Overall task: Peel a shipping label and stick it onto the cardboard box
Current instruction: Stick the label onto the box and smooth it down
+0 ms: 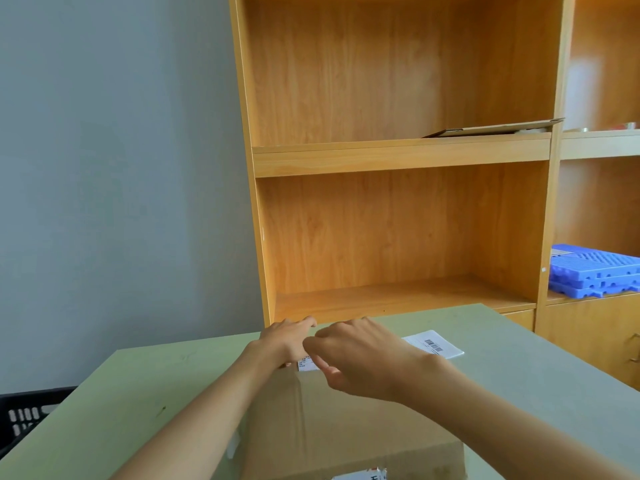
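Observation:
A brown cardboard box (332, 431), taped along its top seam, lies on the green table (145, 386) in front of me. A white shipping label (306, 363) shows at the box's far edge, mostly hidden under my hands. My left hand (289, 337) rests flat on the far edge of the box beside the label. My right hand (360, 358) hovers over the label with thumb and fingers pinched at its edge. Whether the label is stuck down I cannot tell. Another white label sheet with a barcode (434, 344) lies on the table behind my right hand.
A tall wooden shelf unit (398, 157) stands behind the table, with flat cardboard (491, 128) on one shelf. Blue plastic trays (594, 271) are stacked at the right. A black basket (27, 417) sits low on the left. A grey wall fills the left.

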{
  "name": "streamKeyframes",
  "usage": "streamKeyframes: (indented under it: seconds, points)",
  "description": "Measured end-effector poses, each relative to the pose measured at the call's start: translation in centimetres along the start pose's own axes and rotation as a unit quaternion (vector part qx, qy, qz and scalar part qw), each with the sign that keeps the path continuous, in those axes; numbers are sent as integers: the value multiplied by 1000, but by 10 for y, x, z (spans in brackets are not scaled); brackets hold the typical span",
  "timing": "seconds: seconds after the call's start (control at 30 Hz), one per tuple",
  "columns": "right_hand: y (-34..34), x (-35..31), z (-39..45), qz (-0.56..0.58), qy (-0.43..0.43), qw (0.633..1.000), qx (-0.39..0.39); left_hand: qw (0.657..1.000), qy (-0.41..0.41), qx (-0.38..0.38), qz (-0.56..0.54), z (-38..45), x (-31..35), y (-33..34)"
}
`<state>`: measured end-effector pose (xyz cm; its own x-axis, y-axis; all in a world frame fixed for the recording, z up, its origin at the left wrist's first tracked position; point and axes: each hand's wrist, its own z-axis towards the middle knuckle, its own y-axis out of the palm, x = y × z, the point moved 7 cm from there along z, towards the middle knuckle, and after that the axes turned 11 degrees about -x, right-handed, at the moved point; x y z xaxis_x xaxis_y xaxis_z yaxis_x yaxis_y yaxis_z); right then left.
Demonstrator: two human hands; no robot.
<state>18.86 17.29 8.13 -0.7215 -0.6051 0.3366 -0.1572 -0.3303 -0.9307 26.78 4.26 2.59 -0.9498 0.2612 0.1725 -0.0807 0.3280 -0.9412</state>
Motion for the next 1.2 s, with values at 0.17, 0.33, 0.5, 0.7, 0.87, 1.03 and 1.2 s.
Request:
streamKeyframes:
  seconds: [0.17, 0.33, 0.5, 0.7, 0.87, 1.03, 1.2]
  points:
    - [5, 8, -4, 59, 14, 998, 5, 1000, -2, 26, -1, 5, -2, -1]
    - [1, 23, -8, 107, 50, 992, 34, 999, -13, 40, 10, 9, -3, -1]
    - [-8, 38, -9, 137, 86, 985, 54, 1000, -15, 18, -1, 12, -8, -3]
    - [-10, 39, -10, 137, 79, 986, 49, 999, -16, 27, -14, 23, -16, -5]
    - [-3, 32, -8, 190, 37, 981, -1, 999, 13, 37, -20, 24, -13, -4]
    - [19, 64, 9, 316, 100, 943, -18, 998, 25, 53, -9, 19, -13, -4]
    - [85, 95, 33, 248, 275, 925, -90, 999, 16, 49, 12, 13, -7, -3]
